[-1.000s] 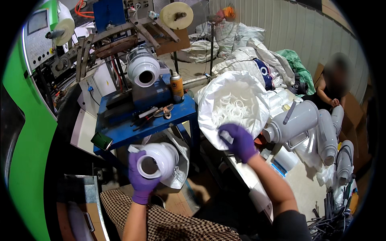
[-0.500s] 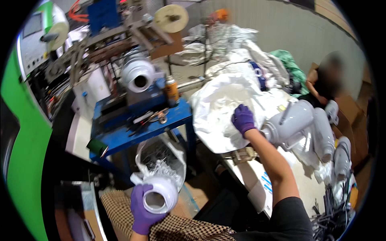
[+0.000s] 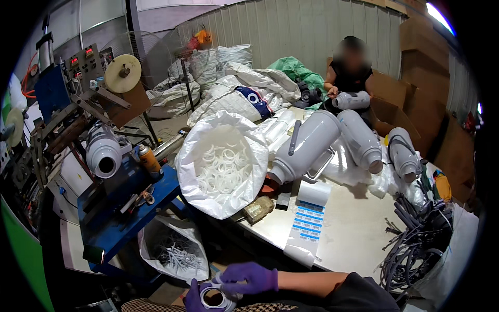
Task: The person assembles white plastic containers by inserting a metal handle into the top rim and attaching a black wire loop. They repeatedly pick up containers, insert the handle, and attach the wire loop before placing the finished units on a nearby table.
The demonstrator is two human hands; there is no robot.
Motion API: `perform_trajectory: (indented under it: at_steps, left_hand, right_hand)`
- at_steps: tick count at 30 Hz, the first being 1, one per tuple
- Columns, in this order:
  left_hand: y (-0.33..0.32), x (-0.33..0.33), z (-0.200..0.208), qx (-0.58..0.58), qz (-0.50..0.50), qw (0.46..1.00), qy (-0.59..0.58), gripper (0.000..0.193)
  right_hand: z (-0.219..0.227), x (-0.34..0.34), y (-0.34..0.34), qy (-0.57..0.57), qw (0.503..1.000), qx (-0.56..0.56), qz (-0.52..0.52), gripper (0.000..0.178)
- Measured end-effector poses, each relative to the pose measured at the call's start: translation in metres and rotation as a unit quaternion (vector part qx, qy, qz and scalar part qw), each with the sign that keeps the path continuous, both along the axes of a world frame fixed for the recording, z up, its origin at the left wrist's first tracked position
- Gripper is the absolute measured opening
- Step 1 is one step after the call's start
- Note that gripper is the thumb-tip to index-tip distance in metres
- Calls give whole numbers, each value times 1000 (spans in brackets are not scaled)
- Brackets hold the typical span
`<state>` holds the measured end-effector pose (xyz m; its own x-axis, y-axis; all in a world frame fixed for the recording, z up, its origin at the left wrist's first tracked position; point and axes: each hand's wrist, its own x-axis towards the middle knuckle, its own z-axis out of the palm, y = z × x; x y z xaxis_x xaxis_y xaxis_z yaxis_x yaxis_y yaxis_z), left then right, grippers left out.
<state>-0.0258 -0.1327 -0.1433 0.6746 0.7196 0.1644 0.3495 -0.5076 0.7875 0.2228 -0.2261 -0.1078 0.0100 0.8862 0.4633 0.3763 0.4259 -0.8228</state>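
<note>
Low at the bottom edge, my left hand, in a purple glove, grips a grey thermos jug with its round mouth facing up. My right hand, gloved the same, is over the rim with its fingers pinched on a pale ring-like piece, mostly covered by the fingers. The jug's lower body lies out of the picture. Beyond my hands, a white sack stands wide at the top, holding many white plastic rings.
On the white table lie a large grey jug, more jugs, a label sheet and black straps. Left are a blue bench with a machine-held jug and a scrap bag. A person sits behind, holding a jug.
My right hand has come back from the sack of rings to the mouth of the jug in my left hand. The view has swung to the right and up.
</note>
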Motion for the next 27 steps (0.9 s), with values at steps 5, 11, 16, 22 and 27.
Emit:
perform_trajectory:
  at_steps: [5, 11, 16, 22, 27]
  left_hand:
    - [15, 1, -27, 160, -108, 979, 62, 131]
    - [-2, 9, -33, 97, -64, 993, 27, 136]
    - [-19, 34, -9, 141, -77, 987, 5, 131]
    - [-12, 30, -30, 114, -101, 988, 11, 123]
    - [-17, 38, -15, 138, -111, 984, -6, 113]
  right_hand:
    - [-12, -36, -5, 6, 993, -92, 75, 33]
    - [-24, -36, 1, -130, 974, -181, 28, 22]
    - [11, -37, -1, -149, 957, -233, 81, 16]
    - [-11, -55, -9, -221, 942, -254, -3, 13]
    - [-23, -58, -10, -200, 955, -220, 1, 14]
